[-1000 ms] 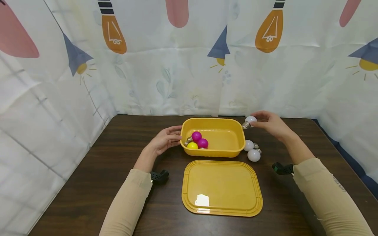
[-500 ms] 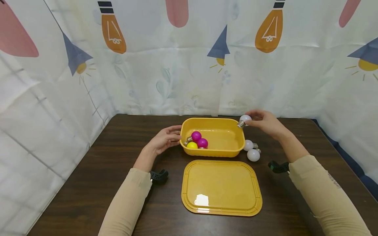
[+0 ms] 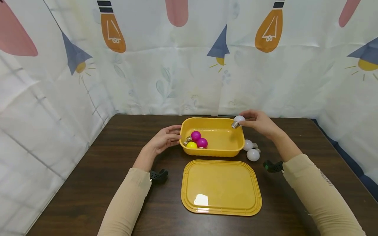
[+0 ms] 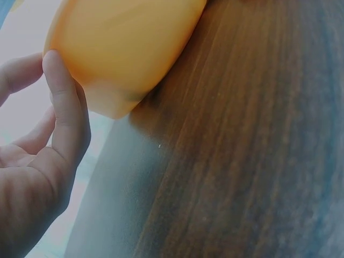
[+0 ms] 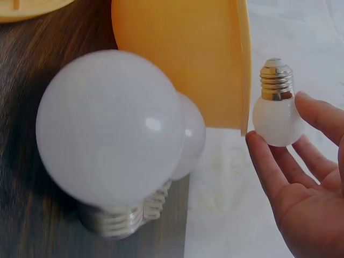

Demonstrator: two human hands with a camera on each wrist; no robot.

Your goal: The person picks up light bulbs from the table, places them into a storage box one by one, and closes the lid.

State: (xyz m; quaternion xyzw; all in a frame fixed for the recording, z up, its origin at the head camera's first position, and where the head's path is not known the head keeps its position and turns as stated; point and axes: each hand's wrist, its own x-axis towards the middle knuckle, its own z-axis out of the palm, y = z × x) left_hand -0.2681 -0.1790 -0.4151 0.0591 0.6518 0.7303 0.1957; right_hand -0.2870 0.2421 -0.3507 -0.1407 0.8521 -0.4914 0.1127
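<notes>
In the head view, my right hand [image 3: 260, 124] pinches a small white light bulb [image 3: 239, 119] over the right end of a yellow plastic box [image 3: 211, 153]. The bulb's silver screw base points left and down; in the right wrist view the held bulb [image 5: 277, 119] stands just beyond the rim, with thumb and fingertips around its globe. My left hand [image 3: 165, 140] touches the left end of the box, fingers extended and fingertips right at the rim. Inside the box lie two magenta bulbs [image 3: 202, 143] and a yellow bulb [image 3: 192, 145] at the left.
More white bulbs [image 3: 253, 155] lie beside the box's right end, near my right forearm. A yellow lid [image 3: 221, 188] lies flat on the dark wooden table [image 3: 97, 183] in front of the box. Behind the table hangs a patterned white curtain [image 3: 189, 82].
My right hand has moved left with the white bulb, from beside the box to over its right end. The left hand and the box have stayed in place.
</notes>
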